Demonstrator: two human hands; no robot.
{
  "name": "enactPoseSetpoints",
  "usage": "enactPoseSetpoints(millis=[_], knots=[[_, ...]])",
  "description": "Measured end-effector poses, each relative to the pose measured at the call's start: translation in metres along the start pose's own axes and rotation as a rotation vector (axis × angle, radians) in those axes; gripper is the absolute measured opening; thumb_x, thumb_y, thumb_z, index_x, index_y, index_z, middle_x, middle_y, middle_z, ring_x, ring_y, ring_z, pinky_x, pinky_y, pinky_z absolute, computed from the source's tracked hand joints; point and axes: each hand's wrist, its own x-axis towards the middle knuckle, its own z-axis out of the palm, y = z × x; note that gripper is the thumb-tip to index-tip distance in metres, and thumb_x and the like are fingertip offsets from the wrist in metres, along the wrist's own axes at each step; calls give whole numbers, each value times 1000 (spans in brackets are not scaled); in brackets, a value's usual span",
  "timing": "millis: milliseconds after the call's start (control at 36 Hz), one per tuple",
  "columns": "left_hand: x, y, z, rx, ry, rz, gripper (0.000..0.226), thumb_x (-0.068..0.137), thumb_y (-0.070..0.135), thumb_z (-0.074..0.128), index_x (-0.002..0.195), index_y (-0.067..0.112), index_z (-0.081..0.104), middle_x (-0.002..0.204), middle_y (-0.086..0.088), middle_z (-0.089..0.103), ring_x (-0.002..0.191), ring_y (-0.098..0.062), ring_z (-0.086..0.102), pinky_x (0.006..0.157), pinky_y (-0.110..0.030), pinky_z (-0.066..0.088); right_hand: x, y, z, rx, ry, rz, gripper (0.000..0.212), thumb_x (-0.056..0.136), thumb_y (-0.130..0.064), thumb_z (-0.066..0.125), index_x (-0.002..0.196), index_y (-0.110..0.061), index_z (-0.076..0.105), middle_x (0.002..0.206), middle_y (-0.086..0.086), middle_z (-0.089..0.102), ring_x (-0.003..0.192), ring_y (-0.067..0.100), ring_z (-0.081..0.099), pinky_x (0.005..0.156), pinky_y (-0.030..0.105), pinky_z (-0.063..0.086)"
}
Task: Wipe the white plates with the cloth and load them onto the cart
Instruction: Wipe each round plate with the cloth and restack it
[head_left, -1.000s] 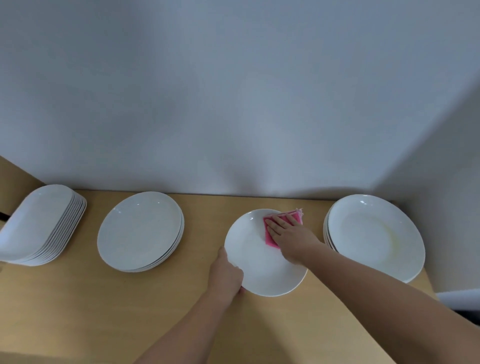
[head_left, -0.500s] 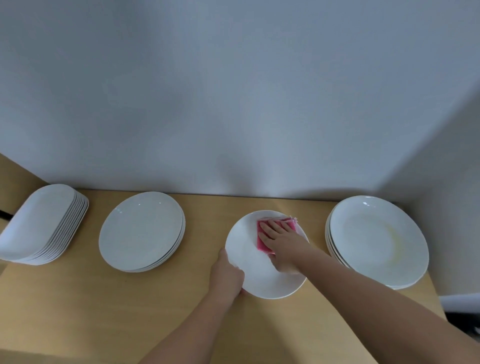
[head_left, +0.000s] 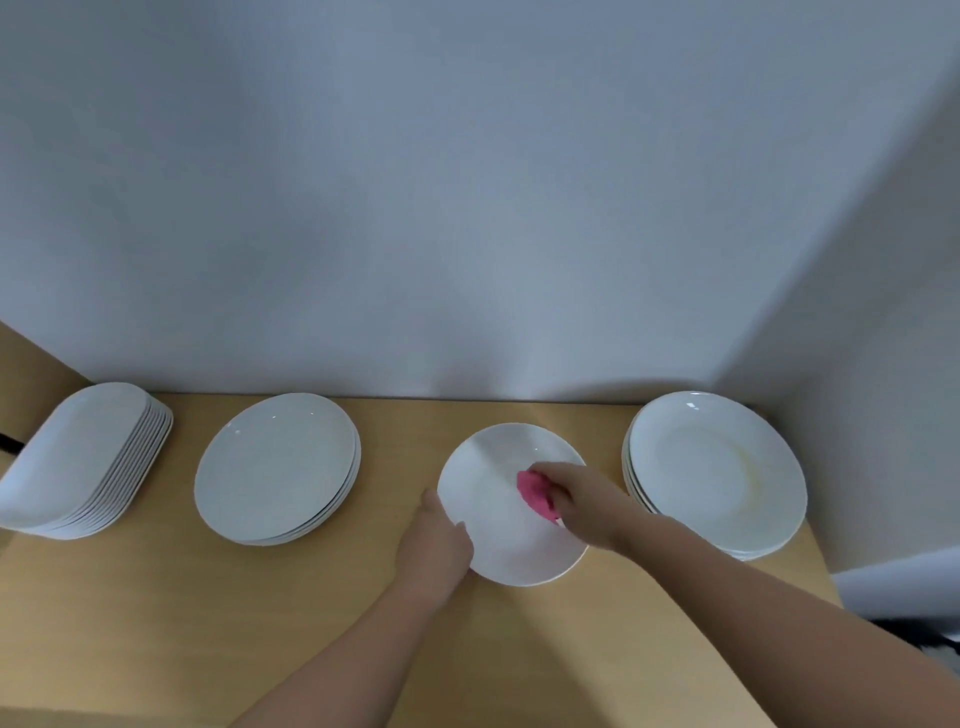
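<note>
Left grip (head_left: 435, 540) grasps the near-left rim of the single plate (head_left: 493, 462), fingers curled on the edge. Judged purpose: pin it so it cannot slide under the wipe. Just right of it, right grip (head_left: 579, 499) is clenched around the bunched pink cloth (head_left: 536, 493), pressed onto the plate's right half. Beyond right grip: right stack (head_left: 717, 467), top plate showing a faint yellowish ring, likely unwiped. Left of left grip, on the tabletop (head_left: 156, 597): round stack (head_left: 278, 467), then tilted stack (head_left: 83, 462). Cart not in view.

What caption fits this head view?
Right hand wipes a white plate with a pink cloth; left hand steadies its rim.
</note>
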Motion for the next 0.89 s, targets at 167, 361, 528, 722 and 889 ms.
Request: enactPoseSetpoints(millis=[167,361,528,722,889], knots=[[-13,7,1,360,81,232,49,93,30,50,138,20,36,133,1,40,117,-21,46,85,-30,42,-24,-9,-37,259,110,92,40,90,-5,29,74,-18,63,64,10,62,54,13,48,59,29,43],[-32,27,31,412,-188,526,38,96,34,45,130,18,48,130,4,46,117,-18,47,92,-30,44,-43,2,-57,526,200,176,46,86,6,31,100,-17,68,50,18,51,46,28,42,48,40,41],[-43,47,54,544,-259,577,31,94,36,45,116,15,46,117,1,50,109,-23,51,85,-35,43,-60,6,-68,561,227,161,39,84,8,31,94,-8,66,55,32,51,47,33,43,47,48,42],[-36,45,75,570,-213,486,73,95,30,45,155,12,7,164,-5,4,151,-21,4,122,-36,8,-69,13,-73,568,226,157,36,89,6,31,95,-7,64,47,23,49,42,28,42,46,44,42],[-27,50,77,666,-269,551,69,97,16,37,156,12,2,164,-3,-1,151,-16,-2,121,-32,-1,-72,16,-76,540,221,141,40,90,6,31,101,-12,65,45,13,52,40,26,43,46,42,44]])
